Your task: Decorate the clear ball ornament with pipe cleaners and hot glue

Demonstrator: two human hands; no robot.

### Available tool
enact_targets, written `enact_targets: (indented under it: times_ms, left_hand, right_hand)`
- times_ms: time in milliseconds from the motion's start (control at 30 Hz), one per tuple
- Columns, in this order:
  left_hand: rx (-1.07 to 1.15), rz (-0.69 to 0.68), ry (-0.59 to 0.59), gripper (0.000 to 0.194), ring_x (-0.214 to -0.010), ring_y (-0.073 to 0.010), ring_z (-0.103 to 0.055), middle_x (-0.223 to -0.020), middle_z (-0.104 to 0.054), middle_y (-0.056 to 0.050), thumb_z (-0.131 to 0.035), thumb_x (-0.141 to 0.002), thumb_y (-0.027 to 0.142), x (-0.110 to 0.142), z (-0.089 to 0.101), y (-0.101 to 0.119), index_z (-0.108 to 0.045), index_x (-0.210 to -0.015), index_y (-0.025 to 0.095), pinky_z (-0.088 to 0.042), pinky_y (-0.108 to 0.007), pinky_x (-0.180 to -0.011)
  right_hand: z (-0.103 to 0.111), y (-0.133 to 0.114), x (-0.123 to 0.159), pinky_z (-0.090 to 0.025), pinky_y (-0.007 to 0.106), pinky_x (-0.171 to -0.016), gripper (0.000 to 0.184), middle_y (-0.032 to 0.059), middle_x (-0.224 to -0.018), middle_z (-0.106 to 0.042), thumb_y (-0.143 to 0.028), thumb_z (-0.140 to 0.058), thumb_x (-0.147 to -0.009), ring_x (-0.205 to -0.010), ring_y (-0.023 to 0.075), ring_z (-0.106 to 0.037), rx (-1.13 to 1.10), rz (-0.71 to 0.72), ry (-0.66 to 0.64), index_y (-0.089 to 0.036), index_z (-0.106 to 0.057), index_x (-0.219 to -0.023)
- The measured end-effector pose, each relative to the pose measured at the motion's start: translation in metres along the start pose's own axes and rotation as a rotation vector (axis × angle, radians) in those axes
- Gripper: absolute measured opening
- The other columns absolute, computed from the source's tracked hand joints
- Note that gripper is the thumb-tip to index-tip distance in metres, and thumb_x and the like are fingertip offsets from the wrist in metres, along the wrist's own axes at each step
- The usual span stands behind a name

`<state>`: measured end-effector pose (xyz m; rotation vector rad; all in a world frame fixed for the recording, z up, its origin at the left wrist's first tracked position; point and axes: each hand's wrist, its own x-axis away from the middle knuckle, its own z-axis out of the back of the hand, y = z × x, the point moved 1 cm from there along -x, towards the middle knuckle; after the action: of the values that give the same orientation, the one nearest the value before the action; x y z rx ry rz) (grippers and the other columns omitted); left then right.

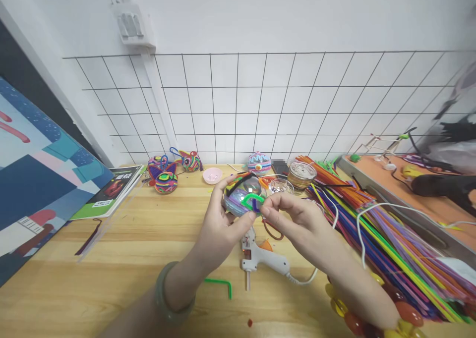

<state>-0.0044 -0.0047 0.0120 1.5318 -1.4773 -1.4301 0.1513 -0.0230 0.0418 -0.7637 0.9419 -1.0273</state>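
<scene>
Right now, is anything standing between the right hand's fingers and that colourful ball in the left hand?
Nothing visible blocks the way. The right hand has its fingers right at the ball, with a bent green strip at their tips. The glue gun lies on the table below, out of that gap.

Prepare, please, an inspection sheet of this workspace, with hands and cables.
Surface: wooden table, small red bit on it.
Work items: colourful ball, green strip, glue gun.
Clutter: loose strips at right; pink bowl and striped toys at back.
Hands: left hand holds the ball; right hand pinches the green strip at it.
Cables: white cord from the glue gun.
Surroundings: white wall with dark grid lines, switch box.
</scene>
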Motion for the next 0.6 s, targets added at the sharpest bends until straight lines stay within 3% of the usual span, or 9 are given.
enact_targets:
  times_ms: [233,600]
  left_hand:
    - [0.021,-0.049,-0.064,0.052,-0.119,-0.0203,-0.057,-0.133,-0.057,-0.006,-0.063,-0.082,0.016,0.0004,0.0022,-0.0001,-0.041,-0.128,0.024,-0.046,-0.032,-0.101]
    - [-0.013,-0.051,0.001,0.045,-0.117,-0.0172,-0.058,-0.130,-0.057,-0.004,-0.064,-0.082,0.016,-0.0003,0.0025,-0.0004,-0.045,-0.122,0.024,-0.047,-0.029,-0.099]
  right_hand:
    - [0.0033,0.0001,-0.0009,-0.035,0.025,-0.053,0.024,-0.0025,-0.063,-0.049,-0.033,-0.053,-0.090,-0.057,0.0121,-0.042,0.027,0.007,-0.025,-0.019,-0.056,-0.072]
    - [-0.0016,0.0005,0.0030,-0.034,0.022,-0.051,0.024,-0.0039,-0.063,-0.048,-0.032,-0.054,-0.091,-0.058,0.0110,-0.043,-0.001,-0.039,-0.018,-0.020,-0.055,-0.071]
